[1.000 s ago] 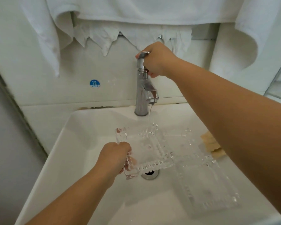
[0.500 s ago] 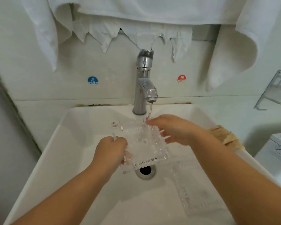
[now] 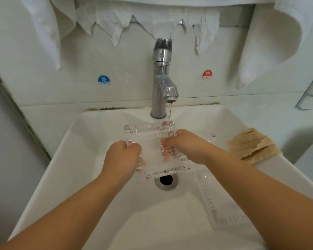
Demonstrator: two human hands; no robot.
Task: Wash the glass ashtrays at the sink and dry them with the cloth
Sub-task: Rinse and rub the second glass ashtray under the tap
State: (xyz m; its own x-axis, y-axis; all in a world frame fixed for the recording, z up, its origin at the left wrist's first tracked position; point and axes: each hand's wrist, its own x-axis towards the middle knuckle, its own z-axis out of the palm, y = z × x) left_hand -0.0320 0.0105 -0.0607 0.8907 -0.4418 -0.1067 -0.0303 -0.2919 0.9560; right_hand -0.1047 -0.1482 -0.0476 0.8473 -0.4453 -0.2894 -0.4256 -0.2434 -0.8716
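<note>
Ashtray (image 3: 153, 141) tilts toward the tap; left hand (image 3: 122, 156) and right hand (image 3: 183, 146) fingers grip its sides.

The sink (image 3: 90, 159) sat against the wall, with the tap (image 3: 161, 78) standing at the middle of its back rim. A stream of water (image 3: 169, 112) fell from the spout onto the far edge of an ashtray (image 3: 152, 134) held above the drain (image 3: 166, 180). The left hand (image 3: 122, 157) gripped that ashtray's left side and the right hand (image 3: 184, 145) its right side. A second ashtray (image 3: 222, 210) lay in the basin to the right of the drain, partly under the right forearm. A cloth (image 3: 251, 145) rested on the sink's right rim. Towels (image 3: 278, 33) hung on the wall above and behind the tap. A cold sticker (image 3: 104, 80) was left of the tap, a hot sticker (image 3: 206, 75) right of it
</note>
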